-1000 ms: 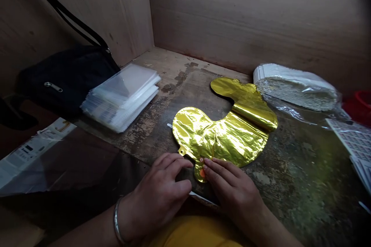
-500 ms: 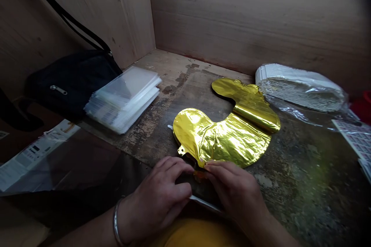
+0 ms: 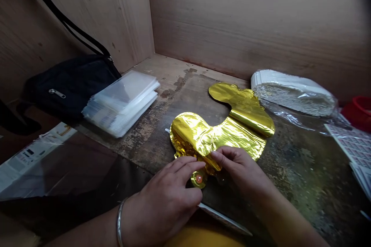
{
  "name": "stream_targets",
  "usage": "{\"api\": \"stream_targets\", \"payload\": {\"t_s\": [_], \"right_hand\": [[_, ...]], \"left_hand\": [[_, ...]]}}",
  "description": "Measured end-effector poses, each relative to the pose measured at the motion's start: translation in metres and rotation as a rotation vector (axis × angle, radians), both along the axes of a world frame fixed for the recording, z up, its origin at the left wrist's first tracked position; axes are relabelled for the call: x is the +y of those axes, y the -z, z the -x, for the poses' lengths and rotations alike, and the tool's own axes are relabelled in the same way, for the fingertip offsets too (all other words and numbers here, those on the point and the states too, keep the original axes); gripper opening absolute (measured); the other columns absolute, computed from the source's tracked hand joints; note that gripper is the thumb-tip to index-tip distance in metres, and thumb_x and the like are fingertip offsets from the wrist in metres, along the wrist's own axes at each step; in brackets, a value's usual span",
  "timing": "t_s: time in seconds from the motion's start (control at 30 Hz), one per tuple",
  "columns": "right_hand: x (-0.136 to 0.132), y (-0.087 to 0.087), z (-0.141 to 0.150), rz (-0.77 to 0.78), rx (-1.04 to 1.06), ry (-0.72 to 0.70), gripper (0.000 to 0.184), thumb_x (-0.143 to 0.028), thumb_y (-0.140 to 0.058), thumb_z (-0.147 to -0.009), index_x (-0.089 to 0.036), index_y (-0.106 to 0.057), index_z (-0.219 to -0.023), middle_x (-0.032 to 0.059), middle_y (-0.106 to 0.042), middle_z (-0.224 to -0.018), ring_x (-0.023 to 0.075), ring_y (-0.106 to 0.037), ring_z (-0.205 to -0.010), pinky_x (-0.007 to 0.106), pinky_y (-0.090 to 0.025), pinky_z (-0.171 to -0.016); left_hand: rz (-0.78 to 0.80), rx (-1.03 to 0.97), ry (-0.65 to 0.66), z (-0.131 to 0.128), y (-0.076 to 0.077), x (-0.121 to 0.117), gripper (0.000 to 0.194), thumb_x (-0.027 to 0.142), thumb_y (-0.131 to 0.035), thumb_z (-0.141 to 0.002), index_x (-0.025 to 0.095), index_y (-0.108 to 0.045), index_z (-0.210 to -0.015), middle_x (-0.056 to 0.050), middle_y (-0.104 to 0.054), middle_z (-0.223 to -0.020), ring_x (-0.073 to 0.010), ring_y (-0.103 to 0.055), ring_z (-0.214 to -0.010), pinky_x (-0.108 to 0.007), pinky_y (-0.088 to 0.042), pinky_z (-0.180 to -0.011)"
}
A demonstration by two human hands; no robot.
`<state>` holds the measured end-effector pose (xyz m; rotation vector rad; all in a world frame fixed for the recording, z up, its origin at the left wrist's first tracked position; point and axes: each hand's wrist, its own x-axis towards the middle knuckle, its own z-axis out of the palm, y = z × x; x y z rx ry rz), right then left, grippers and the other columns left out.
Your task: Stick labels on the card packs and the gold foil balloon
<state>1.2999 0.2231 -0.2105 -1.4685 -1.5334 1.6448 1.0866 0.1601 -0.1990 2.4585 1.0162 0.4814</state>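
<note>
A flat, shiny gold foil balloon (image 3: 242,135), curved in outline, lies partly folded on the worn tabletop. My right hand (image 3: 243,170) pinches its near edge between thumb and fingers, lifting and bending the foil there. My left hand (image 3: 171,191) is curled beside it, its fingertips against the near end of the foil. Between left thumb and forefinger shows a small gold tab (image 3: 194,182) bearing a round pinkish-orange spot (image 3: 199,178). From under the left thumb juts a thin pale pointed stick (image 3: 227,220); its other end is hidden in the hand.
Left of the balloon, a stack of clear plastic sleeves (image 3: 121,104) leans by a black bag (image 3: 69,81). A printed sheet (image 3: 26,158) lies nearer. At right are a plastic-wrapped white bundle (image 3: 292,90), a red container (image 3: 358,112) and patterned sheets (image 3: 348,142). Wooden walls (image 3: 246,19) stand behind.
My right hand has moved slightly up and right, folding the balloon's near edge upward. The tab with the pinkish-orange spot now shows by my left hand, and more of the pale stick is visible.
</note>
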Motion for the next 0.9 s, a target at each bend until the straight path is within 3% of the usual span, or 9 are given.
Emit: {"api": "stream_targets", "payload": {"t_s": [0.1, 0.2, 0.3, 0.37, 0.47, 0.57, 0.63, 0.8, 0.9], "right_hand": [[-0.002, -0.004, 0.001, -0.163, -0.074, -0.002, 0.04, -0.05, -0.053, -0.087, -0.018, -0.051, -0.064, -0.0045, -0.043, -0.055, 0.0091, -0.04, -0.05, 0.022, -0.032, -0.046], [-0.008, -0.002, -0.003, -0.486, -0.201, -0.066, 0.02, -0.038, -0.063, -0.081, -0.018, -0.058, -0.079, 0.0039, -0.062, -0.082, 0.0169, -0.057, -0.075, 0.028, -0.048, -0.066], [-0.018, 0.007, -0.01, -0.771, -0.342, -0.182, 0.049, -0.018, -0.068, -0.072, -0.02, -0.055, -0.119, 0.012, -0.054, -0.131, 0.0262, -0.05, -0.119, 0.04, -0.042, -0.1], [-0.021, 0.011, -0.014, -0.839, -0.364, -0.203, 0.046, -0.013, -0.059, -0.078, -0.021, -0.055, -0.124, 0.0112, -0.057, -0.13, 0.0245, -0.049, -0.122, 0.042, -0.04, -0.103], [-0.013, 0.007, -0.017, -0.756, -0.319, -0.175, 0.02, -0.018, -0.049, -0.088, -0.021, -0.067, -0.095, 0.0078, -0.07, -0.098, 0.0213, -0.062, -0.097, 0.036, -0.051, -0.084], [0.025, -0.013, -0.032, -0.511, -0.407, -0.02, 0.028, -0.036, -0.057, -0.084, -0.019, -0.063, -0.063, 0.002, -0.064, -0.063, 0.0168, -0.06, -0.06, 0.028, -0.049, -0.055], [0.069, -0.029, -0.05, -0.497, -0.487, 0.122, 0.034, -0.043, -0.058, -0.081, -0.018, -0.059, -0.058, -0.0004, -0.057, -0.052, 0.0145, -0.053, -0.048, 0.027, -0.043, -0.047], [0.178, -0.05, -0.094, -0.678, -0.713, 0.506, 0.025, -0.035, -0.059, -0.085, -0.017, -0.057, -0.067, 0.0025, -0.061, -0.07, 0.0159, -0.056, -0.07, 0.032, -0.046, -0.067], [0.2, -0.056, -0.099, -0.772, -0.793, 0.613, 0.017, -0.031, -0.061, -0.084, -0.014, -0.061, -0.082, 0.0066, -0.062, -0.091, 0.0182, -0.057, -0.089, 0.038, -0.044, -0.083]], "left_hand": [[0.044, 0.05, 0.059, -0.004, -0.001, 0.012, 0.012, 0.025, -0.048, -0.09, 0.019, -0.058, -0.085, -0.009, -0.046, -0.137, -0.0272, -0.038, -0.131, -0.043, -0.028, -0.113], [0.1, 0.097, 0.106, -0.007, -0.001, 0.023, 0.009, 0.027, -0.053, -0.087, 0.021, -0.059, -0.083, -0.006, -0.058, -0.111, -0.0243, -0.053, -0.109, -0.046, -0.038, -0.103], [0.158, 0.11, 0.099, -0.008, 0.0, 0.026, 0.007, 0.026, -0.056, -0.084, 0.022, -0.059, -0.078, -0.003, -0.058, -0.096, -0.0214, -0.055, -0.096, -0.045, -0.043, -0.095], [0.171, 0.094, 0.079, -0.007, 0.0, 0.026, 0.008, 0.026, -0.056, -0.083, 0.021, -0.058, -0.077, -0.003, -0.059, -0.099, -0.0222, -0.056, -0.099, -0.047, -0.041, -0.098], [0.182, 0.08, 0.085, -0.007, -0.002, 0.027, 0.006, 0.024, -0.055, -0.084, 0.022, -0.061, -0.083, -0.007, -0.058, -0.125, -0.0283, -0.052, -0.119, -0.05, -0.036, -0.104], [0.201, 0.125, 0.115, -0.007, -0.006, 0.03, 0.012, 0.018, -0.057, -0.082, 0.022, -0.065, -0.091, -0.01, -0.045, -0.144, -0.0338, -0.038, -0.135, -0.056, -0.027, -0.111], [0.198, 0.14, 0.129, -0.008, -0.009, 0.032, 0.017, 0.013, -0.057, -0.08, 0.022, -0.067, -0.092, -0.01, -0.043, -0.147, -0.0341, -0.033, -0.138, -0.057, -0.022, -0.113], [0.179, 0.128, 0.124, -0.009, -0.013, 0.035, 0.017, 0.012, -0.059, -0.079, 0.022, -0.068, -0.089, -0.009, -0.045, -0.145, -0.032, -0.033, -0.138, -0.054, -0.022, -0.114], [0.198, 0.123, 0.124, -0.009, -0.01, 0.036, 0.014, 0.013, -0.058, -0.078, 0.021, -0.068, -0.085, -0.009, -0.047, -0.144, -0.031, -0.034, -0.138, -0.054, -0.022, -0.114]]}}
